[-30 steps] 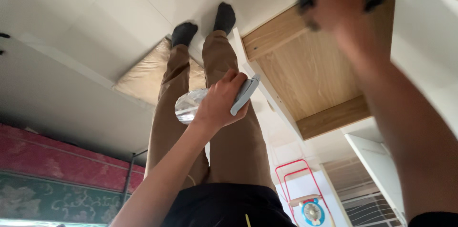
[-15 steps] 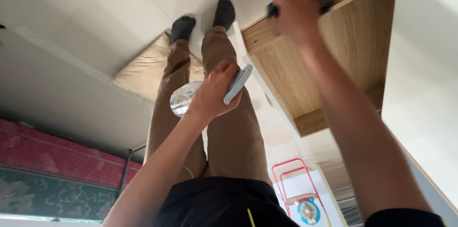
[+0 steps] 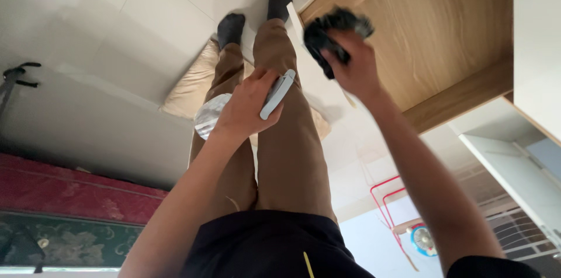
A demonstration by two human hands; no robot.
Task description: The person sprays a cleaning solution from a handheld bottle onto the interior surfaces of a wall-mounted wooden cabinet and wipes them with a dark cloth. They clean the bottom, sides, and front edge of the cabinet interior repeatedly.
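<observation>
Gripping one spray bottle [image 3: 211, 115], one dark cloth [image 3: 330, 31]

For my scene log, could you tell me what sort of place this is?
Probably a room at home: tiled floor, floor cushion, patterned mattress, and a wooden cabinet beside the person.

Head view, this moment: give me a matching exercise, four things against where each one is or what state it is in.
Things:
1. spray bottle
2. dark cloth
3. cushion
4. wooden cabinet

Places or states:
A. bunched in the right hand
B. flat on the floor beside the legs
C. gripped in the left hand
D. standing by the right hand

Pairs: 1-C, 2-A, 3-B, 4-D
</observation>
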